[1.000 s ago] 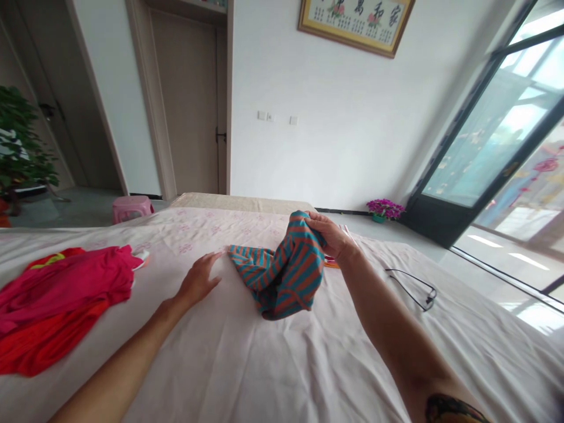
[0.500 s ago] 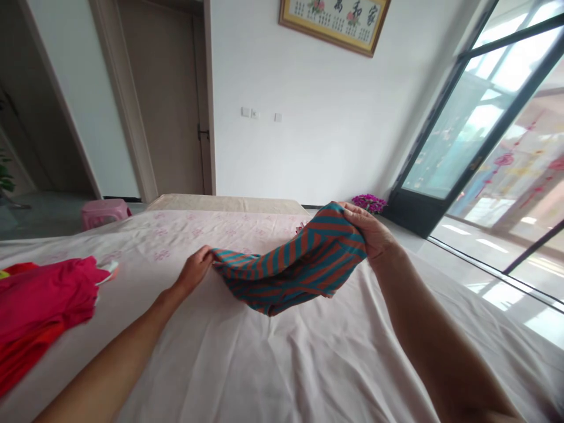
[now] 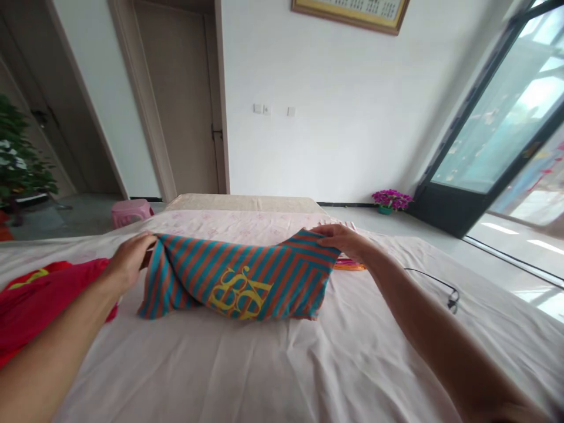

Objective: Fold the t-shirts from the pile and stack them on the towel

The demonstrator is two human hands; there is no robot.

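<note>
A teal-and-orange striped shirt (image 3: 185, 264) with yellow lettering is stretched sideways between my two hands, just over the bed sheet (image 3: 247, 370). My left hand (image 3: 132, 254) pinches its upper left corner. At the upper right end, by what looks like a sleeve or shoulder, my right hand (image 3: 341, 239) is closed on the fabric. The shirt hangs down in a folded strip, its lower edge close to or touching the sheet. Behind my left forearm lies a pile of red and pink clothes (image 3: 57, 294).
Some folded colourful fabric (image 3: 350, 265) lies beyond my right hand. A black cable (image 3: 434, 276) rests on the sheet to the right. Past the bed stand a pink stool (image 3: 131, 212), a pot of magenta flowers (image 3: 391, 200) and a leafy plant (image 3: 22, 164).
The hands have moved apart, the left one going further left. The shirt, bunched and sagging before, is now pulled out wide with its yellow lettering showing. The view has turned slightly left.
</note>
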